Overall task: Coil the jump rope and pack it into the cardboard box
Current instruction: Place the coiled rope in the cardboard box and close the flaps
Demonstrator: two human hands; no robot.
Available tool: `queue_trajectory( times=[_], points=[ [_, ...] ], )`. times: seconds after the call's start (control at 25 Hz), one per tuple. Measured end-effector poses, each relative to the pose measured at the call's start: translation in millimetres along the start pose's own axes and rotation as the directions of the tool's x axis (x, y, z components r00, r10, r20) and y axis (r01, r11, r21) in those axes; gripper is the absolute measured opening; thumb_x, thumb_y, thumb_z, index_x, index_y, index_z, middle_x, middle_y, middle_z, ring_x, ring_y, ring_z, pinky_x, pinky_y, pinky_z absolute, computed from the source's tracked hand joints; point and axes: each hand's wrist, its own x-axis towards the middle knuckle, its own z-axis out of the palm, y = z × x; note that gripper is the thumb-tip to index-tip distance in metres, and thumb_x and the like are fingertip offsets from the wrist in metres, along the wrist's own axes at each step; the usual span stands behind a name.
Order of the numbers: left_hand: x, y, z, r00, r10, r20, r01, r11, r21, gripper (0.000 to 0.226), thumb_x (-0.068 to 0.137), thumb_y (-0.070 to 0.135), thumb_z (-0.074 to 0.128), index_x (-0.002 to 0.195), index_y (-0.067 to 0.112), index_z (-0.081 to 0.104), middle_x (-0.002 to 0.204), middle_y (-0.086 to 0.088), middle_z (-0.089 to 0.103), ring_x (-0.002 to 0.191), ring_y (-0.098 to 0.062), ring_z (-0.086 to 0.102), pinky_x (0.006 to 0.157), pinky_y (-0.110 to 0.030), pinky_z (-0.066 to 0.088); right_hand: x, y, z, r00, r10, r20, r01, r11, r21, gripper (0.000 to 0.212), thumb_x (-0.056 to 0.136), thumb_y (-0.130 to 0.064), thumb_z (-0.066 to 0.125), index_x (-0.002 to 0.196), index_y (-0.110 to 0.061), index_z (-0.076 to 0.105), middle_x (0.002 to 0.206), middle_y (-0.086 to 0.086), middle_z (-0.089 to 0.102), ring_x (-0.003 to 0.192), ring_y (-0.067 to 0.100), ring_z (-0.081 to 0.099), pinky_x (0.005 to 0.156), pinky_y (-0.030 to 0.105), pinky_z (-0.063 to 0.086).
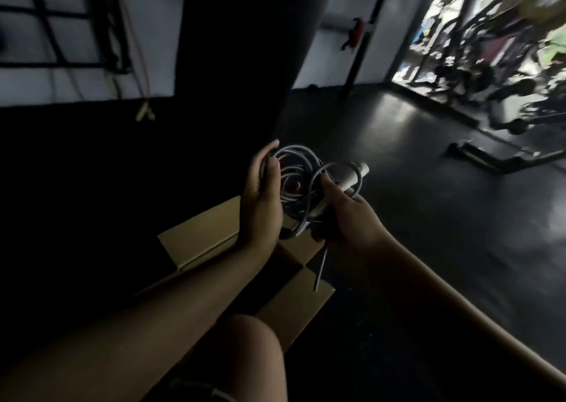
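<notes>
Above the open cardboard box (291,303), the left hand (260,199) curls around the coiled jump rope (295,181). The right hand (346,215) grips the rope by its white handle (355,176). The cord looks light and springy, so I think the loops must be held together near the handles.

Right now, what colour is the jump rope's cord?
Grey cord, seen in the head view.

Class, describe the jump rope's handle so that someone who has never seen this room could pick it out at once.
Start at the open cardboard box on the dark floor. Just above it, two hands hold a bundle of grey jump rope. The handle is the pale, stiff tube sticking out of the right hand toward the upper right, straight where the cord curls.
</notes>
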Motion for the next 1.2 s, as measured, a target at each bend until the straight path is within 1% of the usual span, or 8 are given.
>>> queue_trajectory(
  times=[0.12, 0.2, 0.36, 0.6, 0.8, 0.92, 1.0, 1.2],
  points=[
    [20, -40, -33, 0.992, -0.125, -0.035, 0.124, 0.992, -0.008, 0.032, 0.109, 0.031, 0.041, 0.134, 0.027, 0.062, 0.135, 0.006, 0.065, 0.121, -0.006, 0.064, 0.096, -0.023, 0.053, 44, 37, 21, 0.992, 0.119, 0.036, -0.119, 0.993, 0.025, 0.036, 0.105, -0.037, 0.053, 0.116, -0.009, 0.071, 0.107, 0.016, 0.079, 0.090, 0.028, 0.076, 0.083, 0.043, 0.061],
    [28, -67, -50, 0.984, -0.165, -0.068, 0.166, 0.986, 0.019, 0.030, 0.108, 0.027, 0.044, 0.130, 0.024, 0.065, 0.129, 0.005, 0.069, 0.117, -0.006, 0.066, 0.093, -0.021, 0.052, 70, 63, 29, 0.981, 0.188, 0.044, -0.190, 0.981, 0.039, 0.033, 0.105, -0.031, 0.053, 0.121, -0.006, 0.068, 0.115, 0.023, 0.077, 0.109, 0.037, 0.074, 0.099, 0.053, 0.057],
    [33, -130, -72, 0.952, -0.254, -0.169, 0.266, 0.962, 0.054, 0.028, 0.107, 0.019, 0.046, 0.124, 0.019, 0.068, 0.116, 0.012, 0.072, 0.111, 0.000, 0.067, 0.094, -0.014, 0.050, 119, 119, 36, 0.956, 0.286, 0.068, -0.287, 0.958, 0.001, 0.034, 0.105, -0.027, 0.054, 0.125, -0.002, 0.064, 0.119, 0.025, 0.073, 0.110, 0.039, 0.073, 0.087, 0.049, 0.060],
    [30, -245, -98, 0.844, -0.403, -0.355, 0.464, 0.880, 0.103, 0.024, 0.105, 0.026, 0.048, 0.118, 0.027, 0.068, 0.127, 0.002, 0.068, 0.118, -0.014, 0.064, 0.103, -0.039, 0.052, 194, 226, 37, 0.888, 0.448, 0.107, -0.448, 0.894, -0.029, 0.036, 0.105, -0.029, 0.053, 0.134, -0.007, 0.058, 0.123, 0.021, 0.070, 0.093, 0.030, 0.074, 0.060, 0.038, 0.063],
    [35, -326, -106, 0.696, -0.580, -0.423, 0.643, 0.766, 0.009, 0.022, 0.105, 0.022, 0.050, 0.118, 0.024, 0.068, 0.118, 0.003, 0.067, 0.111, -0.015, 0.064, 0.098, -0.033, 0.053, 250, 307, 29, 0.828, 0.556, 0.071, -0.554, 0.831, -0.043, 0.026, 0.104, -0.027, 0.055, 0.125, -0.011, 0.061, 0.118, 0.014, 0.071, 0.103, 0.031, 0.072, 0.095, 0.057, 0.058],
    [37, -371, -111, 0.627, -0.622, -0.469, 0.706, 0.709, 0.003, 0.026, 0.105, 0.018, 0.049, 0.125, 0.018, 0.065, 0.124, -0.001, 0.064, 0.112, -0.017, 0.061, 0.092, -0.027, 0.052, 278, 350, 29, 0.794, 0.608, 0.031, -0.606, 0.794, -0.050, 0.023, 0.103, -0.025, 0.057, 0.121, -0.012, 0.063, 0.106, 0.011, 0.072, 0.092, 0.028, 0.071, 0.085, 0.049, 0.059],
    [36, -397, -116, 0.580, -0.666, -0.470, 0.757, 0.654, 0.007, 0.030, 0.105, 0.024, 0.048, 0.131, 0.020, 0.063, 0.132, -0.003, 0.063, 0.118, -0.021, 0.061, 0.100, -0.036, 0.051, 289, 375, 30, 0.755, 0.655, -0.001, -0.655, 0.755, -0.030, 0.024, 0.101, -0.024, 0.060, 0.120, -0.010, 0.065, 0.102, 0.012, 0.073, 0.092, 0.031, 0.072, 0.080, 0.044, 0.061],
    [31, -435, -121, 0.457, -0.753, -0.473, 0.848, 0.529, -0.022, 0.044, 0.107, 0.030, 0.043, 0.150, 0.024, 0.047, 0.144, -0.006, 0.056, 0.131, -0.030, 0.055, 0.102, -0.038, 0.046, 309, 418, 32, 0.698, 0.715, -0.031, -0.716, 0.697, -0.047, 0.043, 0.090, -0.029, 0.065, 0.128, -0.008, 0.061, 0.115, 0.021, 0.072, 0.104, 0.045, 0.071, 0.094, 0.061, 0.057]
  ],
)
